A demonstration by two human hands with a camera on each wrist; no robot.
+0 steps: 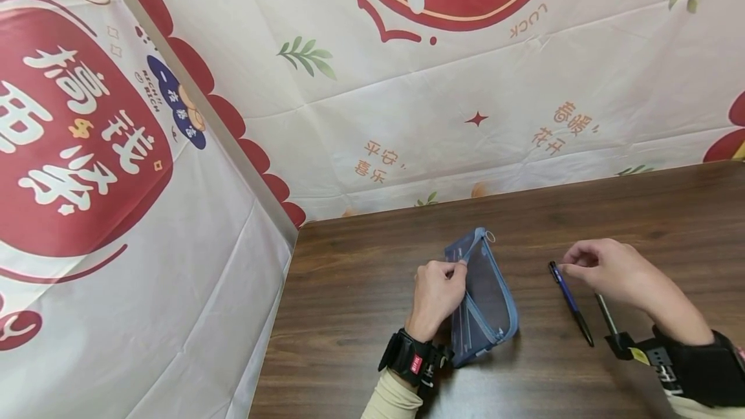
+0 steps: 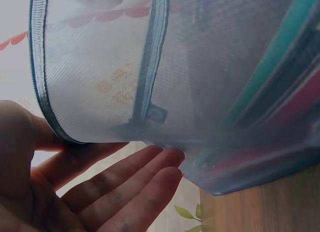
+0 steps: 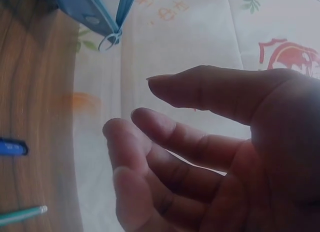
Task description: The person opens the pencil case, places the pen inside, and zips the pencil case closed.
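A blue mesh zip pouch (image 1: 484, 296) stands on the table with its zipper open. My left hand (image 1: 438, 291) pinches its upper edge between thumb and fingers; in the left wrist view the hand (image 2: 115, 187) has its other fingers extended below the mesh. Teal and pink long items show through the pouch (image 2: 220, 92). To the right, my right hand (image 1: 614, 271) hovers by a blue pen (image 1: 569, 299), its loosely bent fingers holding nothing. The right wrist view shows a gap between thumb and fingers of the hand (image 3: 185, 147), with a green pencil (image 3: 22, 215) lying nearby.
A wood-grain table (image 1: 349, 315) carries everything. A printed white cloth (image 1: 407, 102) hangs along its far edge, and another printed cloth (image 1: 204, 277) covers the left side. Each wrist wears a black strap with a camera mount (image 1: 407, 361).
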